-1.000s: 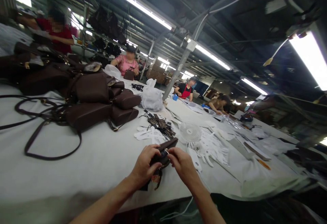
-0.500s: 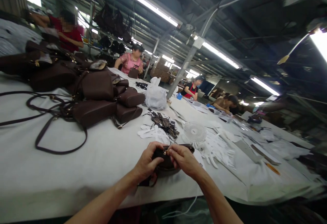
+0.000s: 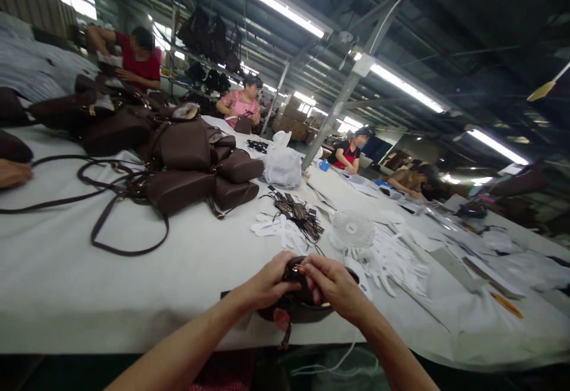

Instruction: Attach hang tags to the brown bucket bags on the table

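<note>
Dark brown leather-looking bag [image 3: 309, 314] is sitting near the table's [image 3: 191, 278] close edge, and both hands are busy on it. Treating that bag as the clock's centre, the left hand [image 3: 272, 285] is gripping around 9 o'clock, fingers pressing together over the far side and thumb lying along the near one. The right hand [image 3: 332, 281] is working from about 2, thumb and forefinger pinching a small gold-coloured piece [image 3: 298, 268], though I can't tell exactly what it is. Some reddish bit [image 3: 281, 319] is dangling at 7. Dark tags [image 3: 296, 213] are lying heaped at 12, a white fan [image 3: 354, 229] is resting between 1 and 2, and a pile of brown bags [image 3: 184, 147] is sprawling at 10 to 11. Somebody else's hand [image 3: 14, 174] is poking in between 9 and 10, way off.
</note>
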`<state>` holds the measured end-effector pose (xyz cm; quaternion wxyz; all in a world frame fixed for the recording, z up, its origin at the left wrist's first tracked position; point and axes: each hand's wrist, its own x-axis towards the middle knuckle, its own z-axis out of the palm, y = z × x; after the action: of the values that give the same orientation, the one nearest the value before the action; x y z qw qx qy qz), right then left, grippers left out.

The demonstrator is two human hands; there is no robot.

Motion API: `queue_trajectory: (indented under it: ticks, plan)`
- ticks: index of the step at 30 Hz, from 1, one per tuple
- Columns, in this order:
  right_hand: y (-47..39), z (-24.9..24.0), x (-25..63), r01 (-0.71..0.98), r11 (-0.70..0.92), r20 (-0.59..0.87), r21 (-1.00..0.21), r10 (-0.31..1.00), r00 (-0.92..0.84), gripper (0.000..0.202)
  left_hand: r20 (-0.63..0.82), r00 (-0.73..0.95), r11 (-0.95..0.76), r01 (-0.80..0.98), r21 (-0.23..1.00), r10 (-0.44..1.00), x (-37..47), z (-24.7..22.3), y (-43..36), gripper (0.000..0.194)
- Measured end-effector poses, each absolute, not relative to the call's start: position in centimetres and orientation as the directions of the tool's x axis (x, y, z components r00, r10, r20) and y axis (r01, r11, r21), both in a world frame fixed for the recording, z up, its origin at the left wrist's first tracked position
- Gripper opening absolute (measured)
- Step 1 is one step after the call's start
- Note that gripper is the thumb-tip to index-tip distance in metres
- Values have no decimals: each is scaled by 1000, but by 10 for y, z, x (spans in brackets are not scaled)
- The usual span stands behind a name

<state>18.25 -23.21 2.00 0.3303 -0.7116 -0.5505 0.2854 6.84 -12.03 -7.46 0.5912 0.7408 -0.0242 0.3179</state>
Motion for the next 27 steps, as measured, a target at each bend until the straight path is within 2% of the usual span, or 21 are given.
queue_trajectory:
  ticks: [2, 4, 7, 9, 11, 13, 14, 16, 17, 18, 20, 22, 25, 27]
  plan:
    - [-233, 20, 183, 584, -195, -52, -788, 966, 252, 32, 488, 818, -387, -361, 848, 306, 64, -69, -118, 30]
    - [-231, 16, 179, 630, -176, -5, -756, 964, 264, 31, 465, 819, -414, -315, 854, 337, 61, -67, -119, 24]
    - [-223, 8, 164, 687, -144, 53, -713, 965, 258, 29, 433, 796, -358, -292, 887, 423, 60, -70, -120, 22]
    - [-216, 6, 153, 696, -171, 63, -697, 953, 296, 27, 437, 774, -308, -323, 895, 458, 62, -74, -119, 28]
    - [-210, 9, 148, 747, -216, 87, -629, 935, 344, 23, 455, 744, -276, -362, 890, 490, 64, -76, -115, 29]
    - [-211, 17, 151, 857, -195, 169, -477, 936, 308, 13, 468, 733, -275, -380, 883, 492, 66, -76, -110, 24]
    - [-214, 22, 156, 911, -163, 213, -379, 943, 257, 19, 469, 743, -280, -377, 883, 477, 67, -76, -108, 22]
    - [-225, 29, 173, 975, -129, 252, -180, 952, 173, 58, 456, 784, -291, -360, 887, 420, 64, -75, -107, 25]
    - [-232, 29, 182, 986, -136, 218, -94, 964, 153, 70, 449, 804, -296, -353, 888, 390, 61, -74, -107, 28]
    - [-240, 27, 190, 989, -149, 154, -16, 977, 150, 73, 442, 824, -298, -348, 889, 355, 57, -74, -107, 32]
    - [-252, 13, 200, 984, -125, 30, 124, 992, 122, 50, 403, 872, -303, -318, 898, 278, 44, -75, -105, 38]
    - [-257, -5, 201, 967, 16, 17, 255, 1000, -21, 21, 296, 933, -301, -228, 926, 205, 27, -80, -98, 53]
    - [-250, -8, 203, 890, 234, 119, 392, 946, -301, 15, 105, 984, -269, -64, 961, 143, -5, -97, -69, 85]
    - [-239, 24, 219, 880, 165, 185, 446, 945, -271, 15, 35, 989, -237, 0, 972, 144, -25, -112, -43, 88]
